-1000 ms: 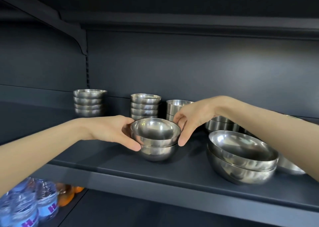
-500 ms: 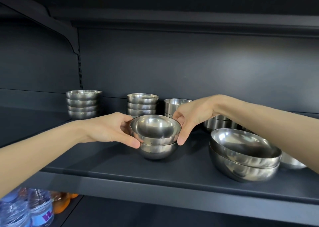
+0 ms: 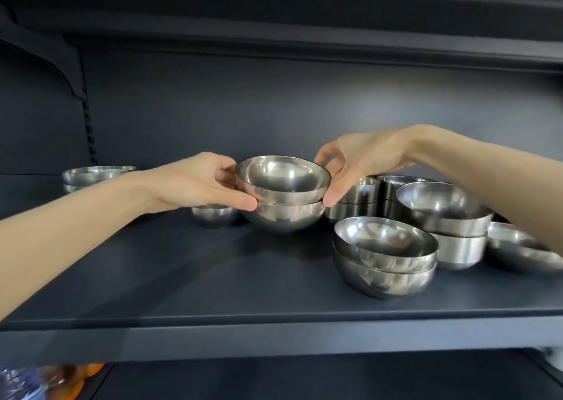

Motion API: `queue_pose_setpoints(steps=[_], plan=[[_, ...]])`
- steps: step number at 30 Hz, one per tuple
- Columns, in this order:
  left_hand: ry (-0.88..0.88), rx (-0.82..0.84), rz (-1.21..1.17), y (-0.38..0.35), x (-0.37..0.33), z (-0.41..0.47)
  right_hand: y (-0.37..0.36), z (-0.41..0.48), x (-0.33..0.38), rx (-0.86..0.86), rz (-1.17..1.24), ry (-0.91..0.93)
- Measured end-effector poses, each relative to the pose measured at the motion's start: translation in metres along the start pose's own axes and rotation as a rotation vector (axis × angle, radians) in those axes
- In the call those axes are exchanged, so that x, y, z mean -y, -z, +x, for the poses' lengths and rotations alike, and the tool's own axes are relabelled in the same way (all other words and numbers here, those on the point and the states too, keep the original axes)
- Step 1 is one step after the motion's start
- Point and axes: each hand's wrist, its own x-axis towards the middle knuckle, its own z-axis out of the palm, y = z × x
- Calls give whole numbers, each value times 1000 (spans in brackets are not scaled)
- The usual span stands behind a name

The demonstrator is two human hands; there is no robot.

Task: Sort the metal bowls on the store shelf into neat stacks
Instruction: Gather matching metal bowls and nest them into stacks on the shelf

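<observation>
While both hands clamp the nested pair of bowls point(image 3: 283, 198), it is at mid-shelf, left of the larger two-bowl stack point(image 3: 384, 259).
At opposite sides, left hand point(image 3: 195, 183) and right hand point(image 3: 362, 159) pinch it; my judgement: level the rims, seat squarely, lower gently onto the shelf point(image 3: 213, 278).

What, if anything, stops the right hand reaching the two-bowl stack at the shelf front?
Probably nothing, so likely yes, once freed. The right hand grips the held bowl pair together with the left hand. The front stack sits nearer the shelf edge, below that hand, with open space above it.
</observation>
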Motion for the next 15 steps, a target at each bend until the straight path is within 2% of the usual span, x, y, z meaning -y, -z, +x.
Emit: queue_pose_setpoints(steps=[9, 15], plan=[[-125, -12, -26, -58, -56, 27, 27, -67, -53, -79, 39, -65], [-91, -52, -21, -98, -69, 35, 31, -84, -90, -47, 37, -64]])
